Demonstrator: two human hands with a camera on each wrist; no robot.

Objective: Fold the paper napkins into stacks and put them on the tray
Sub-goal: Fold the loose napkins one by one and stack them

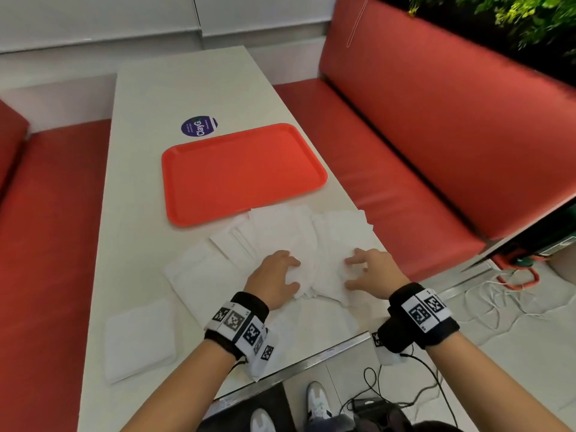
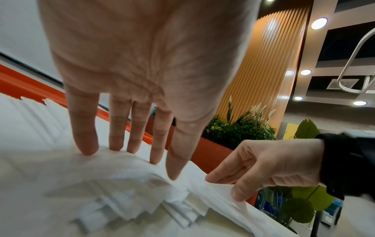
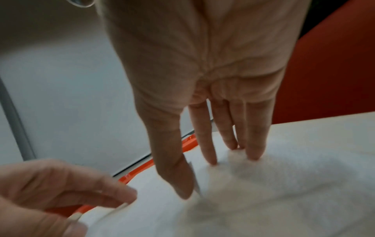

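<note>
A loose, overlapping spread of white napkins [image 1: 280, 235] lies on the near part of the tabletop [image 1: 140, 188], its far edge touching or just overlapping the near rim of the tray [image 1: 243, 173]; the orange-red tray holds nothing. The left hand [image 1: 274, 279] rests on the middle of the spread, fingers nearly straight and slightly splayed, fingertips [image 2: 87, 147] pressing into the crumpled paper and thumb tip touching a raised fold. The right hand [image 1: 371, 269] lies just beside it on the right part of the spread; in the left wrist view its thumb and forefinger appear to pinch a thin edge of napkin, while in the right wrist view the other fingers [image 3: 255, 144] stand straight with tips on the paper, so the grip is a light pinch at most, and blur leaves this uncertain. A separate folded napkin stack [image 1: 140, 338] sits apart near the left front corner of the tabletop. A round dark sticker [image 1: 199, 126] lies on the tabletop just beyond the tray. Red bench seats [image 1: 436, 145] flank the tabletop on both sides. Each wrist carries a black band with square printed markers [image 1: 240, 325]. White shoes [image 1: 318, 400] and cables show on the floor below the tabletop's near edge.
</note>
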